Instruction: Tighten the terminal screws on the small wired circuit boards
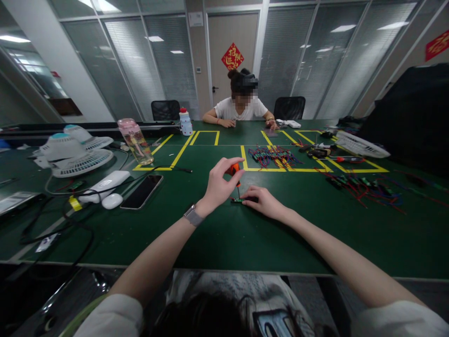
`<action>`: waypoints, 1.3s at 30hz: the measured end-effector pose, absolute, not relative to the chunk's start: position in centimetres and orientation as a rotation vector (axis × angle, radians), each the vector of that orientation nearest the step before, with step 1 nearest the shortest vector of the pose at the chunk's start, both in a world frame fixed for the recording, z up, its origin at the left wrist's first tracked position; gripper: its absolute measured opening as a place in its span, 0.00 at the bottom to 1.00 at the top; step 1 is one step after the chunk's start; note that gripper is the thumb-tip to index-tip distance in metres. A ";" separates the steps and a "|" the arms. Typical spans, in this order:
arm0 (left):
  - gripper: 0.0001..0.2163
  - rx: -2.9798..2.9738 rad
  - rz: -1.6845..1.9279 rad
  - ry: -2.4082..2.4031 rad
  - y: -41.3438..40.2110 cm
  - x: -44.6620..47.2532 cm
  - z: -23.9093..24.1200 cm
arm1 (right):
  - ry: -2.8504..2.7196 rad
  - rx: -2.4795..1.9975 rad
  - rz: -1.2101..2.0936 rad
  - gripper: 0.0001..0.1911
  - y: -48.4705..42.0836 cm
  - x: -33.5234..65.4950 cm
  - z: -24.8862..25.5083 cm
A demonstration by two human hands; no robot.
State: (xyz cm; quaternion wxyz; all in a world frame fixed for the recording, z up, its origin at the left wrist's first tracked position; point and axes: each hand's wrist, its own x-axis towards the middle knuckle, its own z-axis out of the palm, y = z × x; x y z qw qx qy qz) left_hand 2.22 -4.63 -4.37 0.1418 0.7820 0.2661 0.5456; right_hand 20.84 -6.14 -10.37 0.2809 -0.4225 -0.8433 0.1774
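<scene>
Our left hand (223, 180), in the head view, is holding a screwdriver with an orange-and-black handle (238, 182), thumb and index finger arching about the grip. Its thin metal shaft is pointing down at a small green-and-black circuit board (236, 200), which is lying on the dark green tabletop (224, 238) right in front of us. Our right hand (263, 202) is pinching the board's right end between thumb and fingers.

Taking the board as the clock's centre, twelve pointing away from us, a tangle of green boards with red and blue wires (273, 157) is lying at two o'clock, a second red-wired cluster (365, 188) at three, and a black-screened smartphone (142, 192) at nine. At twelve, a co-worker in a white top (242, 110) is sitting across the table.
</scene>
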 end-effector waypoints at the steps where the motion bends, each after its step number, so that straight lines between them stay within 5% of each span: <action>1: 0.10 2.291 1.600 0.800 -4.7 2.2 -4.3 | -2.260 -1.134 0.474 0.08 -6.1 20.8 -10.4; 8: 0.14 2.281 1.614 0.736 -4.9 2.2 -4.3 | -2.250 -1.124 0.476 0.08 -6.1 20.7 -10.4; 14: 0.05 2.274 1.700 0.864 -5.0 2.2 -4.0 | -2.251 -1.150 0.476 0.08 -6.1 20.8 -10.4; 21: 0.14 2.310 1.630 0.922 -5.0 2.3 -4.3 | -2.239 -1.136 0.499 0.08 -6.1 20.8 -10.4; 28: 0.08 2.398 1.729 0.998 -5.1 2.3 -4.5 | -2.255 -1.148 0.474 0.08 -6.1 20.8 -10.4; 34: 0.15 2.379 1.656 0.860 -5.0 2.1 -4.4 | -2.253 -1.128 0.475 0.08 -6.0 20.9 -10.7; 39: 0.07 2.365 1.737 0.924 -5.1 2.1 -4.1 | -2.262 -1.133 0.469 0.08 -6.0 20.9 -10.6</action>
